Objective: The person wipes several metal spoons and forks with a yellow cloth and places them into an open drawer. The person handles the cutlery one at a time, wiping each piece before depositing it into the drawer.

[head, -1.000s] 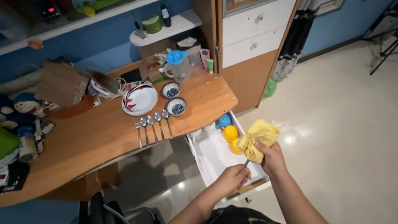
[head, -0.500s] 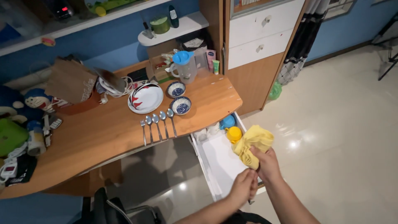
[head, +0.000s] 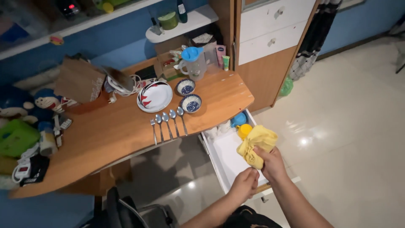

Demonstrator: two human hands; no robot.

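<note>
Right hand [head: 273, 162] grip closed on yellow cloth [head: 256, 145] (over open drawer [head: 225, 154]), left hand [head: 244, 184] pinching its lower end.

On the desk [head: 105, 139], a plate [head: 154, 96] lies left of two bowls [head: 188, 95], with a fork and spoons [head: 167, 122] in a row just nearer and a jug [head: 193, 62] farther back. Right of the desk's near edge is an open drawer [head: 225, 158] with cups [head: 240, 124] at its far end. Both hands [head: 259, 171] hold a cloth [head: 255, 145] over the drawer, the cabinet [head: 270, 46] far behind.
</note>
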